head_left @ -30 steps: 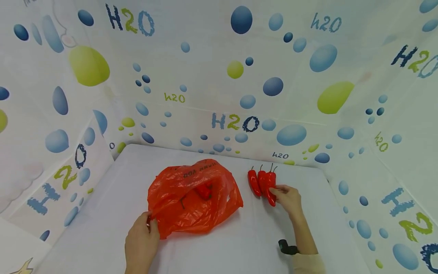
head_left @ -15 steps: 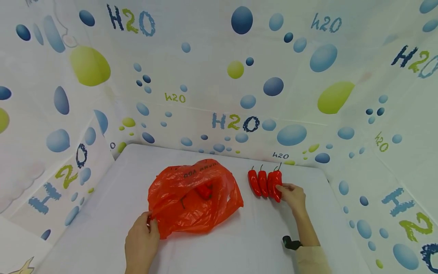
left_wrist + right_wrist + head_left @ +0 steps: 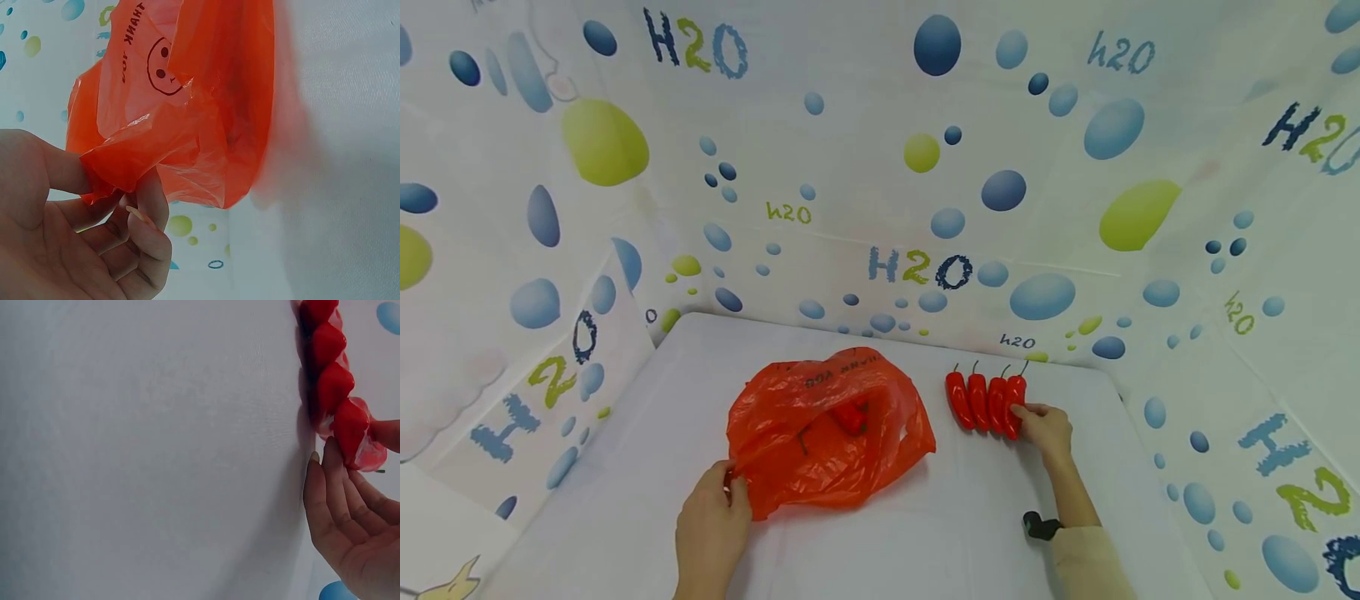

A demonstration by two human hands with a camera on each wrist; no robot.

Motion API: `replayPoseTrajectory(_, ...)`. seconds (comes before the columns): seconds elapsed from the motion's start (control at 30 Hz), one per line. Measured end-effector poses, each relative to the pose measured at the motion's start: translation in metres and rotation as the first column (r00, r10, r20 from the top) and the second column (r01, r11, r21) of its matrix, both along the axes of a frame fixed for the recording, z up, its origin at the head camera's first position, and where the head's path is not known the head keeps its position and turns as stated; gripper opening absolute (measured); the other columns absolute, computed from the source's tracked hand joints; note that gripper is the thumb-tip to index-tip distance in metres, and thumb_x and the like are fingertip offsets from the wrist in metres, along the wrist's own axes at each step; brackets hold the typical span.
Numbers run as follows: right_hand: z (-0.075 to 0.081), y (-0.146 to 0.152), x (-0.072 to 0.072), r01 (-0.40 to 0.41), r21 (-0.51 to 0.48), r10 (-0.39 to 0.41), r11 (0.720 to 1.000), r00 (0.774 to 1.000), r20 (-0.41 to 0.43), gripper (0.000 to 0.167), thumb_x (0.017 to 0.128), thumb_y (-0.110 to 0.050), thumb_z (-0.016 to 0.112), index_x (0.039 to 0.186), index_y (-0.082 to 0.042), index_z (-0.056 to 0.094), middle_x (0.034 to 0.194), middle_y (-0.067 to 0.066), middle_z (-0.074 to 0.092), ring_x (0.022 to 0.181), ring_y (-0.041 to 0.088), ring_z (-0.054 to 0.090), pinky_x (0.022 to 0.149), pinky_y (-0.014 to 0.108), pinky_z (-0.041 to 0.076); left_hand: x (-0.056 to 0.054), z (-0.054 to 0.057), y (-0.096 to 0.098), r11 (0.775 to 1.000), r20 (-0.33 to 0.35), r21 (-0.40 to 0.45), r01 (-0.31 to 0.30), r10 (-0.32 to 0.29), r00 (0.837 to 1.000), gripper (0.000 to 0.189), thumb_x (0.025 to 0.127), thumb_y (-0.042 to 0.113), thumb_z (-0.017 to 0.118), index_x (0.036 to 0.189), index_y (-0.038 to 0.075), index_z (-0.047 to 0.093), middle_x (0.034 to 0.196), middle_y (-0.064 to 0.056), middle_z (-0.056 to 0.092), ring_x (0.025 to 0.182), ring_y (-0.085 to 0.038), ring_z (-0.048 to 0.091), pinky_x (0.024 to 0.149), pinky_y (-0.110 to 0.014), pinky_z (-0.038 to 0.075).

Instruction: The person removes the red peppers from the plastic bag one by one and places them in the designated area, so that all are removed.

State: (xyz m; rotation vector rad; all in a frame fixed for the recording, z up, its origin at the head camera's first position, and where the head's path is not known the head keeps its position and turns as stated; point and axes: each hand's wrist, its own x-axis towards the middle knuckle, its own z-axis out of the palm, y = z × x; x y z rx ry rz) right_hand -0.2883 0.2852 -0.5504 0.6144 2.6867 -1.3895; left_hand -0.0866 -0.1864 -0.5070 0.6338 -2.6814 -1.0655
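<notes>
My left hand (image 3: 711, 525) pinches the near left edge of a red plastic bag (image 3: 827, 475), which lies with its mouth open. In the left wrist view the bag edge (image 3: 125, 156) sits between thumb and fingers. A red pepper (image 3: 850, 417) shows inside the bag. To the right, several long red peppers (image 3: 977, 404) with green stems lie side by side in a row. My right hand (image 3: 1048, 429) holds the rightmost pepper (image 3: 1016, 392) between thumb and fingers. That pepper (image 3: 351, 428) is against its neighbour in the right wrist view.
A white table (image 3: 910, 542) bears everything. Behind and at both sides rises a white curtain (image 3: 850, 167) printed with blue and green drops and "H2O". A small black device (image 3: 1041, 527) is at the right wrist.
My right hand has moved right with its pepper and set it down at the row's right end. It lay over the other peppers a second ago. The left hand keeps its hold on the bag.
</notes>
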Motion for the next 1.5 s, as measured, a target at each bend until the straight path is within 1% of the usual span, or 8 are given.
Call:
replayPoseTrajectory(0.17,-0.003,0.001,-0.004,0.014,0.000,-0.014,1.000,1.000,-0.002,0.052,0.101,-0.037,0.065,0.131,0.005,0.065,0.115,0.022,0.070,0.086,0.025,0.067,0.073,0.027,0.057,0.000,0.000,0.000,1.000,-0.011,-0.004,0.008,-0.008,1.000,0.034,0.103,0.013,0.051,0.128,-0.007,0.061,0.103,-0.022,0.069,0.080,-0.031,0.062,0.076,-0.055,0.056)
replayPoseTrajectory(0.3,-0.004,0.002,-0.005,0.004,0.014,-0.005,1.000,1.000,0.014,0.052,0.102,-0.034,0.064,0.134,0.007,0.062,0.116,0.024,0.069,0.084,0.024,0.069,0.074,0.029,0.059,0.000,0.000,0.000,1.000,-0.005,-0.002,0.011,-0.011,1.000,0.034,0.103,0.013,0.051,0.128,-0.007,0.061,0.100,-0.021,0.069,0.078,-0.030,0.062,0.074,-0.053,0.056)
replayPoseTrajectory(0.5,-0.005,0.001,-0.006,-0.008,0.043,0.007,0.999,1.000,0.008,0.054,0.102,-0.032,0.062,0.138,0.008,0.057,0.120,0.027,0.067,0.089,0.029,0.070,0.074,0.032,0.061,-0.001,-0.001,0.000,1.000,-0.002,-0.004,0.009,-0.009,1.000,0.034,0.103,0.013,0.052,0.128,-0.007,0.061,0.101,-0.021,0.069,0.079,-0.030,0.061,0.074,-0.053,0.056)
replayPoseTrajectory(0.7,-0.007,0.000,-0.007,0.016,0.128,-0.012,0.992,0.999,-0.036,0.049,0.100,-0.032,0.062,0.130,0.007,0.063,0.119,0.026,0.068,0.097,0.035,0.067,0.075,0.037,0.059,-0.001,-0.002,-0.001,1.000,-0.013,-0.003,0.013,-0.013,1.000,0.033,0.102,0.013,0.052,0.128,-0.007,0.062,0.101,-0.021,0.069,0.079,-0.031,0.062,0.073,-0.053,0.055)
replayPoseTrajectory(0.93,-0.011,-0.001,-0.007,0.061,0.137,-0.051,0.989,0.996,-0.075,0.044,0.101,-0.031,0.062,0.126,0.005,0.067,0.120,0.025,0.068,0.102,0.036,0.064,0.081,0.041,0.058,0.000,0.002,0.000,1.000,0.033,0.016,-0.001,0.000,0.999,0.036,0.104,0.014,0.052,0.131,-0.007,0.060,0.106,-0.023,0.069,0.081,-0.030,0.062,0.077,-0.053,0.057)
replayPoseTrajectory(1.07,-0.011,0.000,-0.006,0.050,0.142,-0.041,0.989,0.997,-0.066,0.046,0.101,-0.033,0.061,0.127,0.004,0.069,0.121,0.025,0.069,0.103,0.036,0.064,0.082,0.042,0.058,0.000,0.002,0.000,1.000,0.035,0.013,-0.009,0.009,0.999,0.035,0.104,0.013,0.052,0.131,-0.007,0.060,0.105,-0.022,0.069,0.080,-0.030,0.061,0.077,-0.053,0.057)
replayPoseTrajectory(1.33,-0.006,0.000,-0.003,0.000,0.158,0.006,0.987,0.999,-0.037,0.049,0.101,-0.034,0.060,0.126,0.007,0.069,0.125,0.029,0.068,0.111,0.042,0.063,0.090,0.050,0.056,0.002,0.003,0.000,1.000,0.015,0.008,-0.004,0.004,1.000,0.034,0.103,0.013,0.052,0.129,-0.007,0.061,0.101,-0.021,0.069,0.078,-0.029,0.060,0.073,-0.051,0.056)
replayPoseTrajectory(1.5,-0.004,0.002,-0.001,-0.029,0.158,0.030,0.987,1.000,-0.004,0.052,0.101,-0.034,0.059,0.129,0.009,0.065,0.124,0.030,0.066,0.105,0.040,0.066,0.085,0.045,0.059,0.001,0.004,0.000,1.000,0.044,0.014,-0.009,0.008,0.999,0.034,0.104,0.014,0.052,0.131,-0.006,0.060,0.105,-0.022,0.069,0.080,-0.029,0.060,0.077,-0.052,0.058)
